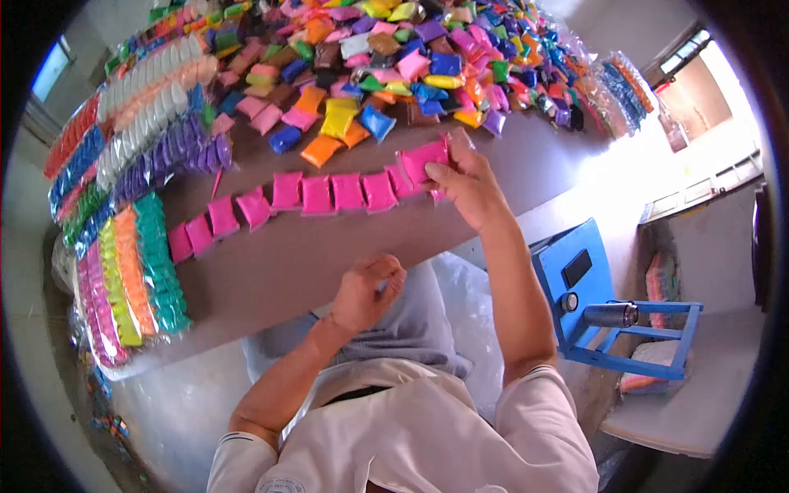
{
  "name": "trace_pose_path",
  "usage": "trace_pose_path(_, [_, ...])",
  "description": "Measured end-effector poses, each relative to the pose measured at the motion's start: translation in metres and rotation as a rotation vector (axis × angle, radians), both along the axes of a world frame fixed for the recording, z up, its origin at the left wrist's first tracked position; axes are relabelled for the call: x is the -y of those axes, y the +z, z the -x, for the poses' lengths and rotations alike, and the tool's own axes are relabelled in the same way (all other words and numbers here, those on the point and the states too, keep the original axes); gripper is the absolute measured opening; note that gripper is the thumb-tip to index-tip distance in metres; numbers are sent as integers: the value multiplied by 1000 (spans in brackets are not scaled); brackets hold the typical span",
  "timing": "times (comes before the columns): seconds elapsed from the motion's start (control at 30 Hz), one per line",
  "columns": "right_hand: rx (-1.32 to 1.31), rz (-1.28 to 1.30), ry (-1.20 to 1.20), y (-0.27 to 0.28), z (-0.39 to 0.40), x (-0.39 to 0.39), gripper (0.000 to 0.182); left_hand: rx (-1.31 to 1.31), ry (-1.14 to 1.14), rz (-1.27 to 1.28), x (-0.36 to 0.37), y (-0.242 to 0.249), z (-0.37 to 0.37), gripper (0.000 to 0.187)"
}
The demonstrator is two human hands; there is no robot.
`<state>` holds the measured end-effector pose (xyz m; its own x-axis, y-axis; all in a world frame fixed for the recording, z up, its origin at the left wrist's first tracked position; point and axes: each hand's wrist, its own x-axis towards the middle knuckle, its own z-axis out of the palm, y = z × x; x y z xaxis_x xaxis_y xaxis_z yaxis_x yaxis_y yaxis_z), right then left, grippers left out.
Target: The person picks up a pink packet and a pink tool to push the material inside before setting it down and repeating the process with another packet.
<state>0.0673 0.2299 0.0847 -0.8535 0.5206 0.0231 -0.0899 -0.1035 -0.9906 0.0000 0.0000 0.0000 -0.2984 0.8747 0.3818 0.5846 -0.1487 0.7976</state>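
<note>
My right hand (472, 185) is closed on a pink packet (423, 160), thumb on top, at the right end of a row of pink packets (316, 195) on the brown table (271, 271). The packets look soft and sit in clear wrapping, and the row curves down to the left. Over my lap, by the table's near edge, my left hand (368, 289) has its fingers curled in towards the thumb. The gap inside that curl shows nothing held.
A large heap of coloured packets (337, 119) covers the table's far side. Bundled packet strips (160, 263) lie along the left. To the right stands a blue stool (588, 234) with a phone (578, 268) and a flask (610, 315) on it.
</note>
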Motion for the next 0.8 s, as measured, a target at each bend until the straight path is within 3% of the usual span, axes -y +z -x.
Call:
trace_pose_path(0.07, [51,-2,-88,-8,-2,19,26,351,85,144,13,15,10,28])
trace_pose_path(0.1, [115,2,-73,-24,-33,32,26,416,97,151,20,0,-20,28])
trace_pose_path(0.17, [47,4,-64,-41,-30,51,25,779,98,54,29,-2,-6,34])
trace_pose_path(0.2, [71,-16,-65,-41,-27,63,28,773,117,63,33,1,2,34])
trace_pose_path(0.27, [85,21,-61,-43,-25,83,27,1041,50,100,37,7,11,36])
trace_pose_path(0.33, [97,50,-55,-49,-20,104,27,1108,27,57,38,4,14,33])
trace_pose_path(0.4, [-27,151,-197,-56,-12,124,25,1174,-5,7,37,1,16,32])
trace_pose_path(0.5, [3,240,-160,-51,-10,141,22,982,-12,29,36,-1,14,31])
trace_pose_path(0.7, [38,38,-121,-73,-9,151,26,1001,45,-75,40,-10,13,30])
trace_pose_path(0.8, [-9,86,-119,-69,-10,162,27,1118,65,-145,41,-12,15,33])
